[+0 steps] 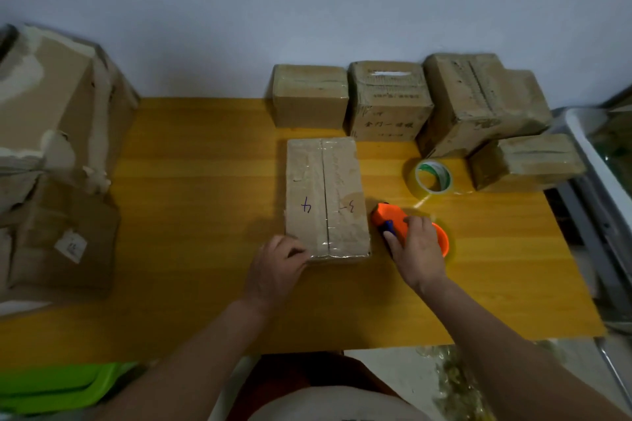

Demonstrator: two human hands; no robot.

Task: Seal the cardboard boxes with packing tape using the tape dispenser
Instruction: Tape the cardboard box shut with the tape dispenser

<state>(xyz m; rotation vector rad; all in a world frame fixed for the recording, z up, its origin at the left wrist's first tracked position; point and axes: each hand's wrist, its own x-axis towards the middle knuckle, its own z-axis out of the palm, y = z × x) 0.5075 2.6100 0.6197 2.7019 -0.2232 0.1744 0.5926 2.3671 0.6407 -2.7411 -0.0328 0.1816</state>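
Flat box (326,196) at table (205,181) centre, long side running near to far, clear tape along its middle seam, "4" and "3" penned on top. Left hand (277,272) at near left corner of box, fingers curled over the edge, gripping it. Right hand (415,249) just right of box, fingers wrapped round orange dispenser (390,217), which sits on the table beside box's near right corner, apart from the seam. Loose tape roll (431,179) upright, further right and beyond the dispenser. Four more boxes (388,101) in a row along far edge to the right, a fifth (526,161) nearer at right end. Torn cartons (58,161) stacked at left. Green bin (65,386) at near left.
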